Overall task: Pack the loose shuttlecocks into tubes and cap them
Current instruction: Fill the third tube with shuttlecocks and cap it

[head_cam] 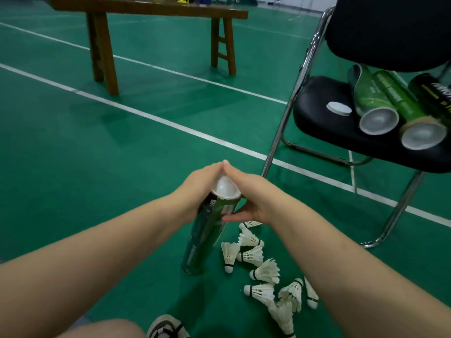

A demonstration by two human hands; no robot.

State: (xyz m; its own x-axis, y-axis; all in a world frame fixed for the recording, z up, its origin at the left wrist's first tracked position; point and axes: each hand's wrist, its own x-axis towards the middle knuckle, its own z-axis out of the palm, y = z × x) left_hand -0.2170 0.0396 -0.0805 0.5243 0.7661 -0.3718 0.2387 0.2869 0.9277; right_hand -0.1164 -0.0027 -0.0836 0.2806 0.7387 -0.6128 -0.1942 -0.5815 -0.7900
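Curls left grip (195, 189) and right grip (255, 197) round the top of the green tube (207, 240), fingertips meeting over the white cap (225, 189), probably to seat it. Props the tube's base, tilted, on the floor (122, 167) for bracing, loose shuttlecocks (264, 270) just beside. Parks capped tubes (390, 103) on the folding chair (314, 123).

Both bare forearms are stretched forward from the lower corners and brought together at mid-frame. The left hand (199, 189) is wrapped round the top of the tube (207, 240) from the left. The right hand (253, 193) is curled round the same end from the right, fingers arched over the cap (227, 189), thumb laid along the tube wall below. The fingertips of both hands are met above the cap
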